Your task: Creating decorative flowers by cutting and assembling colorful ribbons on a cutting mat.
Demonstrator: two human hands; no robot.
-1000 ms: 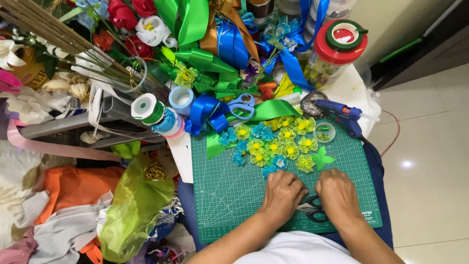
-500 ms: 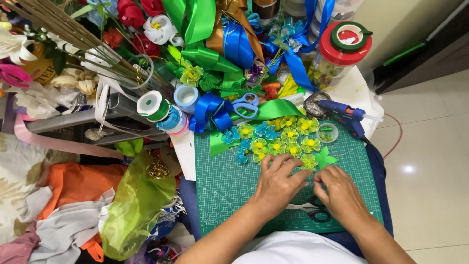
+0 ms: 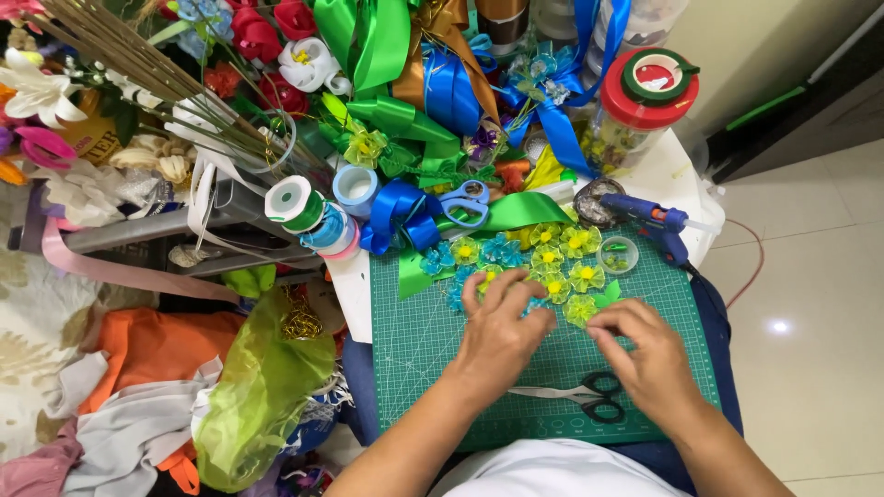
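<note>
A cluster of small ribbon flowers (image 3: 552,258), yellow-green and blue with yellow centres, lies at the far part of a green cutting mat (image 3: 414,359). My left hand (image 3: 497,329) rests flat on the near side of the cluster, its fingers spread over several flowers. My right hand (image 3: 647,354) is to the right, its curled fingertips touching the edge of a yellow-green flower (image 3: 579,310) beside a green leaf piece (image 3: 609,294). Whether it pinches anything is hidden. Black-handled scissors (image 3: 589,398) lie on the mat between my wrists.
A blue glue gun (image 3: 650,217) and a small round clear dish (image 3: 616,255) sit at the mat's far right. Behind are blue-handled scissors (image 3: 466,202), ribbon rolls (image 3: 308,210), loose ribbons, and a red-lidded jar (image 3: 638,97). Green organza (image 3: 258,387) and fabric lie to the left.
Both hands have moved away from me, off the black scissors and up to the flower cluster. The left hand has opened its fingers over the flowers.
</note>
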